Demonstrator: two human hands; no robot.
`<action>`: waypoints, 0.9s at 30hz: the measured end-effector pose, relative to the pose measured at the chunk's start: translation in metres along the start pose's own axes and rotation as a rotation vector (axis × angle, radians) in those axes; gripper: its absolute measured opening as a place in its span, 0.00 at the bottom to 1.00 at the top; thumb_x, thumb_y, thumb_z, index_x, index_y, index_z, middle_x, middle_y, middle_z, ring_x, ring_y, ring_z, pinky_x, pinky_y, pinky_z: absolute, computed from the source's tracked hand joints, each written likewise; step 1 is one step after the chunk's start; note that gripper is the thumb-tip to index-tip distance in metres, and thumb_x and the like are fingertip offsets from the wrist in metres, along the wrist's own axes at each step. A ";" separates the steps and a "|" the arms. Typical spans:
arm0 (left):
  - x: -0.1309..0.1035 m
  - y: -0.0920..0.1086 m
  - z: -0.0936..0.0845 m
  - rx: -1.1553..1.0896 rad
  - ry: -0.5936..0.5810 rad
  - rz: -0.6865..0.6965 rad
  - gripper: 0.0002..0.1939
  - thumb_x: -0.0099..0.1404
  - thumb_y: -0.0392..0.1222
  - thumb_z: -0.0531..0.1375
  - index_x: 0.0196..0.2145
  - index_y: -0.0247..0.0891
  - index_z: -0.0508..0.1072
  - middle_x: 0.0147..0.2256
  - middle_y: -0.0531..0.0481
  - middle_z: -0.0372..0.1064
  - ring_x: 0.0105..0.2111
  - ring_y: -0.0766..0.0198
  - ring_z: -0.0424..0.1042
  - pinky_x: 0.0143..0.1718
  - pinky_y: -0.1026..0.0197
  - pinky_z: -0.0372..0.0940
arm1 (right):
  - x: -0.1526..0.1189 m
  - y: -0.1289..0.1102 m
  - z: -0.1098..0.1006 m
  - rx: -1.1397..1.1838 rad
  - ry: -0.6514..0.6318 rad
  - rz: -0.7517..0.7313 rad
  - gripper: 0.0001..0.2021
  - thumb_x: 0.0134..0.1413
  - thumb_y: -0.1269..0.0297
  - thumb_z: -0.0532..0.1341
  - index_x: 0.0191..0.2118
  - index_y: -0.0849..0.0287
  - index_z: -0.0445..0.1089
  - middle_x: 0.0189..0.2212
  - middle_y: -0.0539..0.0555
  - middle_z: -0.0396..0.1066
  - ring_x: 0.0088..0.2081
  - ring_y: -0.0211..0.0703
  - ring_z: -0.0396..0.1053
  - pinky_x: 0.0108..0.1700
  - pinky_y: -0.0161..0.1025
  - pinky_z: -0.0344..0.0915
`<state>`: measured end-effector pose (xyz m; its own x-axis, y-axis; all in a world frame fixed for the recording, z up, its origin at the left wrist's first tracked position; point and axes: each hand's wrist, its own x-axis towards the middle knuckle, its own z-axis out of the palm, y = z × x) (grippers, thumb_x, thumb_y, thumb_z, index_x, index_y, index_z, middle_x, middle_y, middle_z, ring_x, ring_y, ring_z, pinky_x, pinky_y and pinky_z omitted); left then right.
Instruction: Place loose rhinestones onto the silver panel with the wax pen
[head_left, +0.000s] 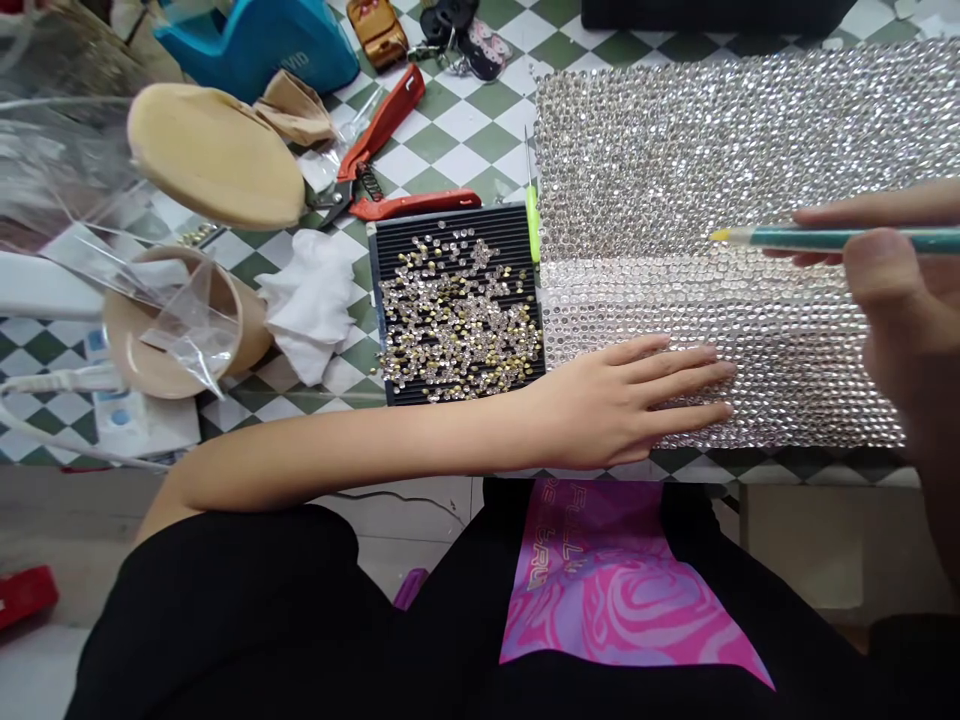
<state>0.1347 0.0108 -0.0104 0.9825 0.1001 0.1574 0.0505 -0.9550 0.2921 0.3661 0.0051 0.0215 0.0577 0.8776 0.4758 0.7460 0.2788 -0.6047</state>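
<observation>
My left hand [637, 400] lies flat with its fingers spread on the lower left part of a rhinestone-covered sheet [720, 150]. At the right, my right hand [892, 270] holds a teal pencil-like tool [802, 238], whose yellow tip points left over the sheet's middle. Just left of the sheet is a black ribbed tray [457, 215] with many loose clear and gold stones [457, 320]. My left forearm passes along the tray's lower edge. The sheet's upper part looks denser and greyer than its lighter lower part.
Red-handled pliers [382, 125] and a green-handled pick [532, 222] lie near the tray. Further left are a crumpled white tissue [309, 305], a beige cup [251, 320] with plastic bags, a round beige object [217, 155] and a blue tape dispenser [262, 50]. Keys [450, 25] lie at the back.
</observation>
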 end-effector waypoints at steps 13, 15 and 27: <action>0.001 -0.001 0.009 -0.022 -0.022 -0.026 0.30 0.70 0.36 0.52 0.68 0.42 0.58 0.66 0.39 0.58 0.67 0.50 0.56 0.66 0.42 0.55 | 0.029 -0.061 0.070 0.232 -0.496 -0.306 0.09 0.58 0.64 0.61 0.38 0.59 0.78 0.31 0.51 0.77 0.31 0.35 0.72 0.33 0.35 0.68; 0.001 -0.001 0.007 -0.005 -0.040 -0.027 0.29 0.70 0.36 0.51 0.68 0.43 0.58 0.65 0.39 0.59 0.67 0.49 0.57 0.66 0.43 0.55 | 0.030 -0.062 0.075 0.250 -0.541 -0.284 0.10 0.58 0.65 0.60 0.36 0.60 0.78 0.31 0.53 0.77 0.31 0.36 0.71 0.35 0.36 0.67; 0.000 -0.001 0.005 -0.017 -0.016 -0.026 0.29 0.71 0.36 0.48 0.68 0.43 0.59 0.68 0.42 0.55 0.69 0.52 0.52 0.70 0.48 0.48 | 0.026 -0.060 0.086 0.198 -0.615 -0.228 0.11 0.59 0.63 0.57 0.37 0.54 0.77 0.33 0.50 0.76 0.35 0.37 0.71 0.41 0.39 0.71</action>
<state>0.1359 0.0102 -0.0149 0.9837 0.1199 0.1342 0.0730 -0.9475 0.3114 0.2657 0.0447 0.0151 -0.5173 0.8342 0.1910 0.5561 0.4973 -0.6660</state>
